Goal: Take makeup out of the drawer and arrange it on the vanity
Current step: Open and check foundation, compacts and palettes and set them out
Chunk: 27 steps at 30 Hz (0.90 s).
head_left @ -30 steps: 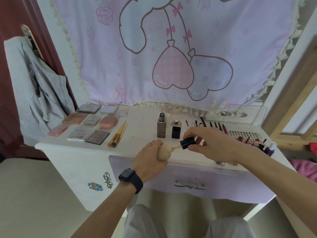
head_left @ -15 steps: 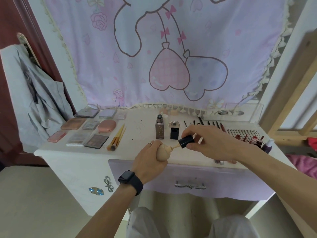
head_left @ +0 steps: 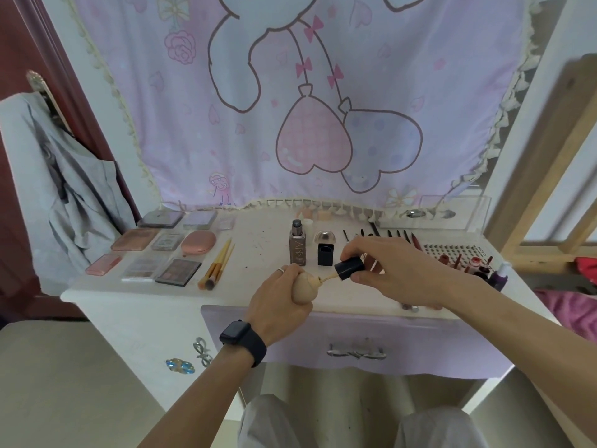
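As left grip holds bottle, cap — off

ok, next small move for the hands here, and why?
Probably push the black cap back onto the beige bottle and twist it shut. The right hand pinches the cap, its wand partly outside the neck, and the left hand grips the bottle near the vanity front edge. Once closed, it could stand beside the brown bottle.
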{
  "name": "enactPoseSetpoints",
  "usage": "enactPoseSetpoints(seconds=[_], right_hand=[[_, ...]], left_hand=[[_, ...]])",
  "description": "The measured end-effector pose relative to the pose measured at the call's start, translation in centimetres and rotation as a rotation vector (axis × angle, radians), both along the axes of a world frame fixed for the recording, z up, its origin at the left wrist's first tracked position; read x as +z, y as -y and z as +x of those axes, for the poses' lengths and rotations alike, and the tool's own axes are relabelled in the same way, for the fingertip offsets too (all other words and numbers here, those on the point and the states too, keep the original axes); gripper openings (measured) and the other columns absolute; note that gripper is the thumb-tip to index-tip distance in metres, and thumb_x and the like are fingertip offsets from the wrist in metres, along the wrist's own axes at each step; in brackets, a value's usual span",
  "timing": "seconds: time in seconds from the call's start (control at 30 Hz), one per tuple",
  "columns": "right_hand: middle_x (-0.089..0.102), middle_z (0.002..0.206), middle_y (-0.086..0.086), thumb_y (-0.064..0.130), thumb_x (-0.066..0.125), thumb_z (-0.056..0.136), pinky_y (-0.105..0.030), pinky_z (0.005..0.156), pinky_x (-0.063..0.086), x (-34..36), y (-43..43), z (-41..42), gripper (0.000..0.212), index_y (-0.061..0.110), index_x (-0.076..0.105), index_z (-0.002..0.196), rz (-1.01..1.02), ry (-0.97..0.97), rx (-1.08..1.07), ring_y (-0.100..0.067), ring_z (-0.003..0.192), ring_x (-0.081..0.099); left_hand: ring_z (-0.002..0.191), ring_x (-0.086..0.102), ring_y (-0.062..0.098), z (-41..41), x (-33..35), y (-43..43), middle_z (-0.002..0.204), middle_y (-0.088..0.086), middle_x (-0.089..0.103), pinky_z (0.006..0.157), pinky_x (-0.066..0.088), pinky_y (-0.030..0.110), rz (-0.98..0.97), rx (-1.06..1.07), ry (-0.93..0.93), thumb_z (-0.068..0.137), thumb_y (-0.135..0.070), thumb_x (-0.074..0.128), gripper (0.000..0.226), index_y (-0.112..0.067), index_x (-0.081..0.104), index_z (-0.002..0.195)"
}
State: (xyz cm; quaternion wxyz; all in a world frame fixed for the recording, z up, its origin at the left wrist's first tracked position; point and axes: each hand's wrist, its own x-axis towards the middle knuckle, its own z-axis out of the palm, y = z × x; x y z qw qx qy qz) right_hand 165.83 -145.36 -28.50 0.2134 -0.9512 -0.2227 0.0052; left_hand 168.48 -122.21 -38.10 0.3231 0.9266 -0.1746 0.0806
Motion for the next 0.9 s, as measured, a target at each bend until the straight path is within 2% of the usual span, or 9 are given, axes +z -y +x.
enactPoseSetpoints(seconds=[0.1, 0.37, 0.63, 0.77, 0.83, 0.9], right_hand=[[0.062, 0.108, 0.013, 0.026, 0.064, 0.097, -0.036, 0.093, 0.049, 0.0, 0.3, 0.1, 0.021, 0.037, 0.054, 0.113, -0.029, 0.001, -0.004, -0.010, 0.096, 0.059], [0.061, 0.106, 0.021, 0.028, 0.065, 0.096, -0.035, 0.090, 0.052, -0.1, 1.4, 0.2, 0.021, 0.041, 0.054, 0.109, -0.004, 0.001, -0.055, -0.006, 0.092, 0.062], [0.067, 0.101, 0.016, 0.028, 0.066, 0.096, -0.032, 0.085, 0.053, -0.3, 2.3, 0.1, 0.021, 0.040, 0.056, 0.109, 0.083, 0.021, -0.136, -0.006, 0.088, 0.064], [0.068, 0.104, 0.017, 0.026, 0.069, 0.094, -0.015, 0.079, 0.051, -1.2, 2.4, -0.3, 0.023, 0.035, 0.059, 0.112, 0.378, -0.011, -0.262, -0.005, 0.090, 0.067], [0.072, 0.103, 0.010, 0.022, 0.071, 0.093, -0.018, 0.080, 0.053, -2.1, 1.9, -0.3, 0.023, 0.030, 0.059, 0.111, 0.612, -0.070, -0.319, -0.007, 0.088, 0.070], [0.074, 0.104, -0.003, 0.011, 0.070, 0.093, -0.024, 0.082, 0.058, -3.3, 1.1, -0.2, 0.023, 0.019, 0.059, 0.112, 0.879, -0.136, -0.357, -0.014, 0.086, 0.073]], left_hand=[[0.085, 0.055, 0.016, 0.1, 0.1, -0.1, 0.099, -0.006, 0.054, 0.071, 0.053, 0.036, -0.001, 0.001, 0.004, 0.081, -0.020, 0.070, 0.032, -0.028, 0.047, 0.102], [0.083, 0.055, 0.016, 0.3, 0.1, -0.5, 0.096, -0.004, 0.055, 0.070, 0.051, 0.034, -0.013, 0.011, 0.014, 0.080, -0.019, 0.070, 0.030, -0.025, 0.050, 0.102], [0.080, 0.054, 0.015, 0.2, 1.1, -0.5, 0.091, -0.004, 0.055, 0.063, 0.042, 0.026, -0.135, 0.056, -0.023, 0.079, -0.011, 0.070, 0.029, -0.023, 0.050, 0.096], [0.074, 0.054, 0.013, 0.2, 1.5, -0.4, 0.086, -0.005, 0.057, 0.061, 0.042, 0.018, -0.286, 0.081, -0.065, 0.080, -0.010, 0.071, 0.027, -0.025, 0.051, 0.091], [0.069, 0.050, 0.010, 0.1, 1.8, -0.3, 0.084, -0.005, 0.055, 0.056, 0.041, 0.012, -0.436, 0.103, -0.147, 0.082, -0.013, 0.074, 0.027, -0.021, 0.051, 0.092], [0.074, 0.051, 0.010, 0.3, 2.2, -0.2, 0.091, -0.003, 0.054, 0.060, 0.043, 0.014, -0.581, 0.105, -0.260, 0.085, -0.018, 0.075, 0.029, -0.018, 0.052, 0.103]])
